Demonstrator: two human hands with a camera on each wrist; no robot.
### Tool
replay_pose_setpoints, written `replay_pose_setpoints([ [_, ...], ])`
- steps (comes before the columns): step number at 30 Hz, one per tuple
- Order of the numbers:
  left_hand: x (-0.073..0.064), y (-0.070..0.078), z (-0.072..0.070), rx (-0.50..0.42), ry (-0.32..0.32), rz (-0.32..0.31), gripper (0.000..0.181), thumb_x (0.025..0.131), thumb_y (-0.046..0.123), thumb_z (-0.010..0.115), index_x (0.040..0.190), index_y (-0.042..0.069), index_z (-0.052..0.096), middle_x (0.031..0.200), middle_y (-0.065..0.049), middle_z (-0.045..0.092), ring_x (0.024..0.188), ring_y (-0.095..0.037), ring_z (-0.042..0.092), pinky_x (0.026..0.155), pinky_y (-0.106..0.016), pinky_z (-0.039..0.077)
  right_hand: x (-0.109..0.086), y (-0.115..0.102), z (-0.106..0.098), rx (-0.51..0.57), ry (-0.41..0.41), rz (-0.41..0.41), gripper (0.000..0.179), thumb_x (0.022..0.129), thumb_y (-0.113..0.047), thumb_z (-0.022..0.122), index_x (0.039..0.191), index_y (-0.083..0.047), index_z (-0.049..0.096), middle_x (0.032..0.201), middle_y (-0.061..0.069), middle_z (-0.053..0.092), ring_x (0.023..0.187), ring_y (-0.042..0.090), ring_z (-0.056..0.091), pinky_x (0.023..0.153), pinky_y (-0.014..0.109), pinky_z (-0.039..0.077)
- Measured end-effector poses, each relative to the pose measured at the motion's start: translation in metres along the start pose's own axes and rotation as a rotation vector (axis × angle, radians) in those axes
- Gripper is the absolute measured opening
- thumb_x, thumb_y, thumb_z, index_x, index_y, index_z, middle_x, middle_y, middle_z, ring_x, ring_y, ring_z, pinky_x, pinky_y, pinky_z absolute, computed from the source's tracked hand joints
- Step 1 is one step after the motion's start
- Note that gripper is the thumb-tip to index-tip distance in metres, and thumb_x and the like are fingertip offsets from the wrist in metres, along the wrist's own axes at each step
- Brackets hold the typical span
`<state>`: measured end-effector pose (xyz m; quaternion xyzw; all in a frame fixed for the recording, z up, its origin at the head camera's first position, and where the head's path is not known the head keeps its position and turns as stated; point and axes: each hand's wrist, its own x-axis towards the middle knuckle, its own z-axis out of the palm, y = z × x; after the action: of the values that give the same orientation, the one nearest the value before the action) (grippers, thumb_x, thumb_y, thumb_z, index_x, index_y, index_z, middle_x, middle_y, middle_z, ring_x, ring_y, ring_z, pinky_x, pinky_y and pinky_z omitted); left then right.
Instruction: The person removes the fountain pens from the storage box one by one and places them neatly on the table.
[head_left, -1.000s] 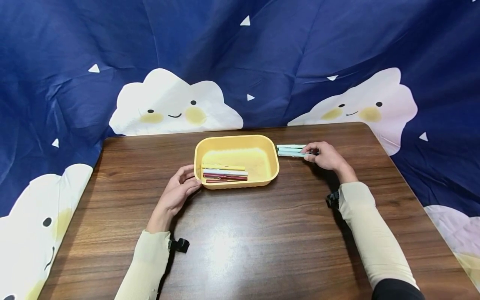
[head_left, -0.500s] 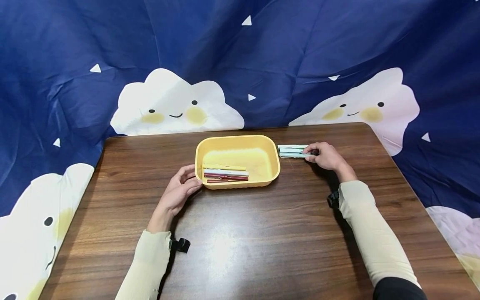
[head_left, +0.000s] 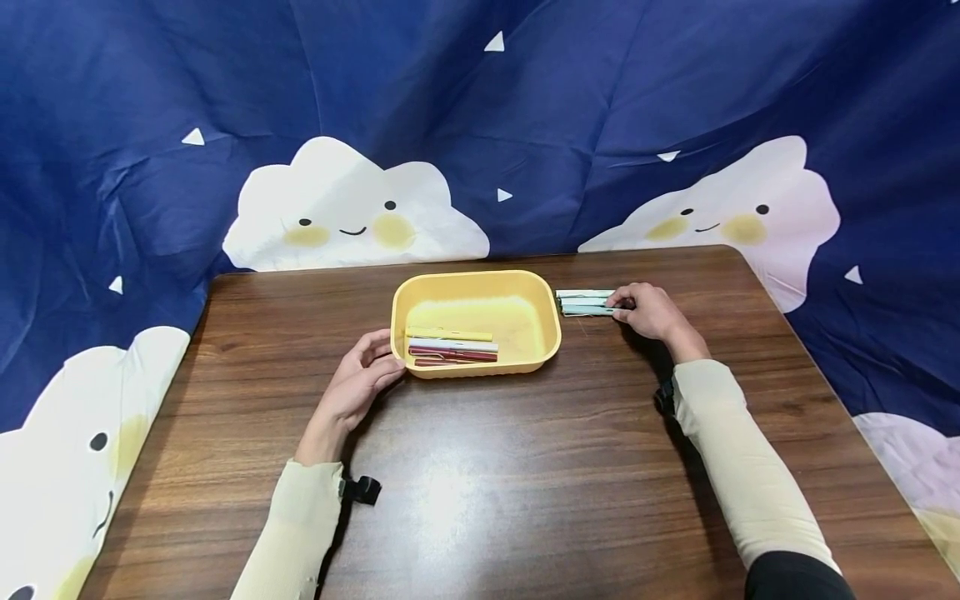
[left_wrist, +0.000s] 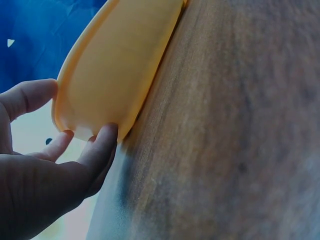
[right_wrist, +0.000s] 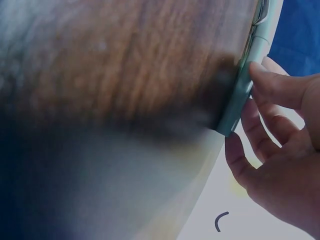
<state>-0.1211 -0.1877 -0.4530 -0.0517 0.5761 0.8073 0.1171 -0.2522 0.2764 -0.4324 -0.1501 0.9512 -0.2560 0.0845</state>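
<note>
A yellow plastic basket stands near the table's back edge. My left hand holds its left end, with the thumb and fingers spread around the front left corner; in the left wrist view the fingertips touch the outside of the basket. Inside lie a yellow pen, a white pen and dark red pens. Right of the basket, several pale green and pale blue pens lie side by side. My right hand grips their right ends; the right wrist view shows its thumb and fingers on a green pen.
Everything stands on a dark wooden table. A blue curtain with cloud prints hangs close behind its back edge. Black straps sit at both wrists.
My right hand stays at the pens, with its fingers and the nearest pen shifted only slightly. The left hand and the basket have kept their places.
</note>
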Motion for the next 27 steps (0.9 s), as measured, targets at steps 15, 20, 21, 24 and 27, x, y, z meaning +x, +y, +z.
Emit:
replay_pose_setpoints([
  [15,0.001,0.000,-0.001,0.004,0.000,0.001,0.063,0.092,-0.015,0.057,0.149,-0.006,0.031,0.136,-0.024,0.039,0.108,-0.019,0.059,0.099,-0.030,0.053,-0.003,-0.006,-0.001,0.101,0.125,0.000,0.016,0.094,-0.001,0.068,0.110,0.002,0.070,0.096,0.019,0.070,0.085,0.030,0.063,0.078,0.039,0.049],
  [20,0.001,-0.001,-0.001,0.006,0.003,0.001,0.063,0.092,-0.014,0.057,0.149,-0.007,0.031,0.136,-0.024,0.040,0.108,-0.019,0.059,0.097,-0.028,0.054,-0.004,-0.012,-0.001,0.141,0.172,-0.011,0.019,0.094,-0.002,0.069,0.113,0.001,0.069,0.089,0.017,0.069,0.069,0.023,0.061,0.065,0.029,0.047],
  [21,0.001,-0.001,-0.001,0.005,0.004,0.002,0.062,0.092,-0.014,0.057,0.149,-0.007,0.031,0.136,-0.024,0.040,0.108,-0.020,0.059,0.097,-0.028,0.054,-0.005,-0.013,-0.001,0.149,0.182,-0.013,0.020,0.094,-0.002,0.069,0.113,0.001,0.069,0.089,0.017,0.070,0.069,0.023,0.061,0.065,0.029,0.047],
  [24,0.001,-0.001,-0.001,0.007,0.004,0.003,0.062,0.092,-0.013,0.057,0.149,-0.007,0.031,0.136,-0.024,0.040,0.108,-0.020,0.058,0.097,-0.028,0.054,-0.006,-0.018,-0.001,0.161,0.204,-0.027,0.020,0.095,-0.004,0.069,0.114,0.002,0.069,0.093,0.019,0.071,0.077,0.027,0.062,0.072,0.032,0.046],
  [27,0.001,-0.001,-0.001,0.004,0.006,0.001,0.062,0.092,-0.014,0.057,0.149,-0.007,0.031,0.135,-0.024,0.040,0.108,-0.021,0.058,0.096,-0.027,0.054,-0.006,-0.024,-0.001,0.172,0.217,-0.032,0.020,0.096,-0.007,0.067,0.114,0.002,0.069,0.098,0.020,0.071,0.090,0.031,0.063,0.079,0.036,0.045],
])
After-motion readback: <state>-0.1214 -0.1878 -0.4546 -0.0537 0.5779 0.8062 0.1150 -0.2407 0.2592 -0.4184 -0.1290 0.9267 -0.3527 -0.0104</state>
